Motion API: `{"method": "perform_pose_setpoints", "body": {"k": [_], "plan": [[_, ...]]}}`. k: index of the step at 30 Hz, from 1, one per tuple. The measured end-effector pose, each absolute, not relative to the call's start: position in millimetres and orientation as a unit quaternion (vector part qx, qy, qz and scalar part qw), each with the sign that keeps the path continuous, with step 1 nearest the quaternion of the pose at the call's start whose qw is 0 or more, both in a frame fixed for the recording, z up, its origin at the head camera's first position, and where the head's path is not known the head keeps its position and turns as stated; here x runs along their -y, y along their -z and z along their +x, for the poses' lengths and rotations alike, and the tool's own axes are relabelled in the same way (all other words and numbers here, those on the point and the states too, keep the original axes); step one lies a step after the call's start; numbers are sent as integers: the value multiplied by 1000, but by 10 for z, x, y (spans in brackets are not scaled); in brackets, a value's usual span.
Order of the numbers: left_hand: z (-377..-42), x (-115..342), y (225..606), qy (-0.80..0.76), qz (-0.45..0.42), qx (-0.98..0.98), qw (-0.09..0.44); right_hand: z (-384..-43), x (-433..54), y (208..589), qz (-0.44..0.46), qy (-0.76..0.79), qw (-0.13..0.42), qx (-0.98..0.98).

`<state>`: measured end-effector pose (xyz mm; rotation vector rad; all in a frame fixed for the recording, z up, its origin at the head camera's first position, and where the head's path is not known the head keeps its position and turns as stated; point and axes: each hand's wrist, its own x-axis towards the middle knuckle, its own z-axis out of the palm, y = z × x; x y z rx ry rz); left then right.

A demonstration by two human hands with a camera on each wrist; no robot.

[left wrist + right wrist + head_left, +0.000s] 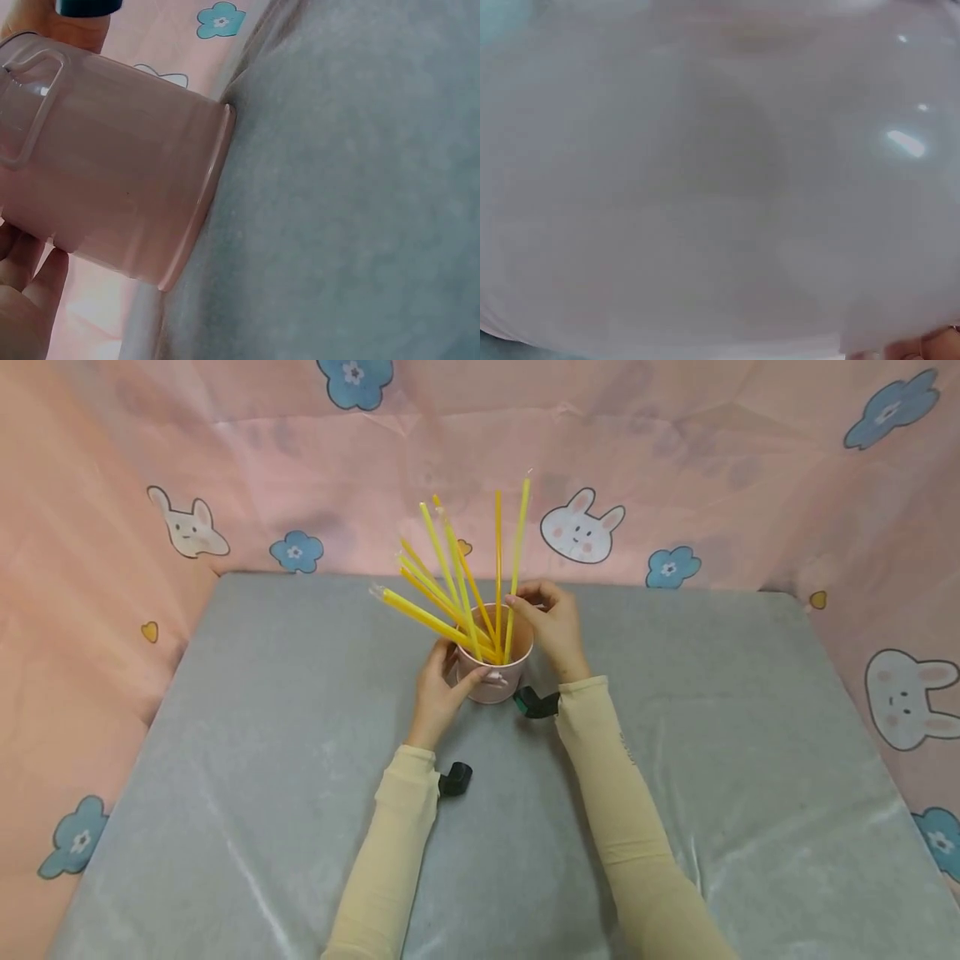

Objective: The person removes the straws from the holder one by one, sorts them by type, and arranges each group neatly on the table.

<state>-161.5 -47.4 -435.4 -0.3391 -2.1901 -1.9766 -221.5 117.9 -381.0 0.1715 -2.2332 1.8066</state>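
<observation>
A pink cup (491, 689) with a pale rim and a small loop on its side stands upright on the table. My left hand (437, 693) grips it from the left, thumb at the front rim, fingers around the side. In the left wrist view those fingers (45, 289) lie against the cup wall. Over the right of the rim, my right hand (551, 622) pinches a yellow-green straw (519, 543) in a clear wrapper, its lower end inside the cup. Several other yellow and orange straws (427, 614) lean out, mostly leftward. The cup's pale wall (705, 187) fills the right wrist view, blurred.
A grey cloth covers the table (300, 793). Pink curtain (480, 452) with rabbits and flowers hangs behind and at both sides. Black wrist cameras (456, 779) are worn at both sleeves; the right one sits close beside the cup's base.
</observation>
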Motion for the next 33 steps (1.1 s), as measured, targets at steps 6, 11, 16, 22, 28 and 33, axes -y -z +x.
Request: {"method": "perform_pose_setpoints", "body": {"k": [6, 11, 16, 22, 28, 33], "plan": [[-1549, 462, 4190, 662, -115, 736, 82, -2166, -1228, 3678, 62, -668, 141, 728], [-1452, 460, 3987, 663, -114, 737, 70, -2145, -1293, 3641, 51, -701, 140, 697], [-1450, 448, 3992, 662, -119, 736, 73, -2148, -1380, 3645, 39, -729, 154, 666], [-1462, 429, 3996, 661, -120, 737, 72, -2122, -1479, 3533, 30, -761, 209, 613], [-1457, 423, 3994, 667, -118, 732, 75, -2061, -1588, 3388, 15, -805, 236, 544], [-1450, 428, 3990, 666, -114, 733, 78, -2012, -1671, 3309, 15, -837, 244, 490]]}}
